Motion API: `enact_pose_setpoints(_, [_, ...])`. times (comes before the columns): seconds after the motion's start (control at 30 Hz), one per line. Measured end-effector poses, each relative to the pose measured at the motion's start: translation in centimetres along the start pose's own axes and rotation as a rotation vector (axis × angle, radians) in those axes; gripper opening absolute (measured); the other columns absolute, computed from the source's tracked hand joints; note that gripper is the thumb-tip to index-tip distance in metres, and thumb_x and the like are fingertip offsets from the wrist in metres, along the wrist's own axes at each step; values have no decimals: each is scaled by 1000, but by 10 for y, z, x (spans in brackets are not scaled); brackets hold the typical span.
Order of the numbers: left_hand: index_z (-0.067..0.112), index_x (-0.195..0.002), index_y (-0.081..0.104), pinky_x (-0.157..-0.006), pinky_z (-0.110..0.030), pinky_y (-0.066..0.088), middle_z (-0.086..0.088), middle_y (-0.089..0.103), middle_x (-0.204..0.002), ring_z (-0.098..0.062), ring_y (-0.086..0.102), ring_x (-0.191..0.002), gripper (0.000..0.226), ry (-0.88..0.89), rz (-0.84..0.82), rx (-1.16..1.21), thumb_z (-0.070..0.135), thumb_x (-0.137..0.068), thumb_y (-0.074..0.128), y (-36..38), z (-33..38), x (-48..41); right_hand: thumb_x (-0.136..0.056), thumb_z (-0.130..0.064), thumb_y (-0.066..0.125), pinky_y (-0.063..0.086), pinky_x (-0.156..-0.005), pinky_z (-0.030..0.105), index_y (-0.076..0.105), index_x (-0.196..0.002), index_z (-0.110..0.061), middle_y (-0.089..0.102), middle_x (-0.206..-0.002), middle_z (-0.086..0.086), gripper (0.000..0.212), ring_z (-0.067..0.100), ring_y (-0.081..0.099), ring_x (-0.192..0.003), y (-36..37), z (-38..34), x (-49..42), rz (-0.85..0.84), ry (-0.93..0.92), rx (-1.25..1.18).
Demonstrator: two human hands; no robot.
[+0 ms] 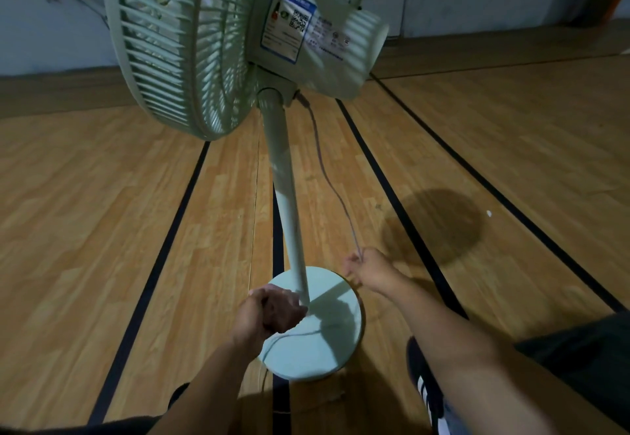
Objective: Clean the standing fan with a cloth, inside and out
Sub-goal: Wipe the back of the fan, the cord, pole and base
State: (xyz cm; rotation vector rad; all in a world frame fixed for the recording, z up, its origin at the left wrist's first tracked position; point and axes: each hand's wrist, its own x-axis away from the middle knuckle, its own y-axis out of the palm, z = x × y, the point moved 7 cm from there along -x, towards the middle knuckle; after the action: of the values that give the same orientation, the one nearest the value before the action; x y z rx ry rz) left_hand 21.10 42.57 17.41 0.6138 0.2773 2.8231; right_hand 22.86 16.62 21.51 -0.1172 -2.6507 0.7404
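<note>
A pale green standing fan rises in front of me, its grille (177,42) at upper left and its motor housing (324,35) with a blue-edged label at top centre. Its pole (284,196) slopes down to a round base (327,349) on the floor. A thin power cord (327,175) hangs from under the motor housing down to my right hand (370,269), which pinches it just right of the pole. My left hand (272,313) is curled at the foot of the pole, and the cord runs out from it across the base. No cloth shows.
The wooden floor (102,230) carries several dark lines running away from me. A wall and skirting (494,49) cross the back. My shoe (428,390) with white stripes stands right of the base, and my dark-clothed knee (579,349) sits at lower right.
</note>
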Motion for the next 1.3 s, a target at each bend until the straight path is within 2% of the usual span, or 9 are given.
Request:
enact_pose_setpoints(0.07, [-12, -69, 49, -65, -38, 48, -35, 50, -70, -41, 47, -65, 37, 8, 14, -63, 15, -92, 40, 0, 2, 2, -106, -18, 58, 53, -91, 38, 69, -98, -12, 79, -98, 7, 15, 21, 71, -99, -9, 27, 1, -16, 99, -13])
enact_pose_setpoints(0.17, [-5, -81, 63, -81, -46, 55, -37, 69, -88, -42, 67, -85, 48, -56, 190, -54, 23, -106, 34, -19, -7, -1, -104, -12, 63, 51, -77, 35, 69, -115, -2, 77, -103, 14, 17, 20, 69, -90, -45, 55, -2, 175, 239, -132])
enact_pose_setpoints(0.3, [-3, -104, 67, -83, -46, 55, -27, 76, -98, -39, 70, -100, 38, -101, 248, -8, 23, -107, 40, -19, -2, -5, -105, -11, 56, 58, -99, 49, 58, -140, -2, 61, -138, 20, 36, 38, 64, -119, -88, 62, -6, 456, 340, -166])
enact_pose_setpoints(0.47, [10, -103, 66, -76, -39, 52, -6, 79, -80, -26, 71, -90, 27, -106, 222, -92, 22, -111, 44, -10, 2, -4, -105, -17, 54, 59, -64, 36, 56, -141, -1, 68, -119, 20, 40, 36, 70, -99, -28, 46, 11, 24, 466, 37])
enact_pose_setpoints(0.63, [7, -105, 71, -82, -41, 52, -16, 71, -96, -29, 67, -91, 23, -101, 88, -198, 20, -107, 52, 1, 8, -7, -102, -53, 62, 56, -102, 45, 54, -147, -12, 68, -136, 12, 61, 30, 66, -125, 52, 22, 26, -473, 267, -206])
enact_pose_setpoints(0.77, [9, -117, 80, -95, -46, 52, -20, 78, -110, -30, 71, -101, 39, -44, -19, -345, 31, -110, 49, 8, 22, -9, -81, -52, 87, 58, -98, 44, 62, -135, -29, 73, -130, -1, 63, 24, 66, -125, 73, 0, 28, -535, 114, -462])
enact_pose_setpoints(0.93, [9, -117, 75, -90, -45, 47, -5, 74, -96, -24, 64, -94, 43, -46, 4, -444, 41, -94, 57, 10, 28, -12, -88, -24, 86, 59, -84, 30, 70, -126, -18, 80, -115, -1, 42, 15, 77, -106, 75, 5, 24, -469, 97, -429])
enact_pose_setpoints(1.03, [8, -128, 68, -86, -39, 47, -8, 75, -111, -24, 69, -100, 32, -52, 43, -428, 27, -106, 57, 10, 28, -11, -92, -20, 80, 60, -75, 29, 72, -121, -15, 82, -108, 1, 30, 16, 79, -98, 72, 15, 21, -400, 147, -423])
enact_pose_setpoints(1.3, [13, -136, 61, -95, -40, 52, -5, 69, -126, -23, 66, -118, 34, 236, 162, -316, 36, -110, 60, 22, 113, -10, -98, -20, 69, 57, -89, 36, 58, -125, -14, 64, -120, 5, 30, 24, 63, -107, 51, 2, -2, 83, 209, -340])
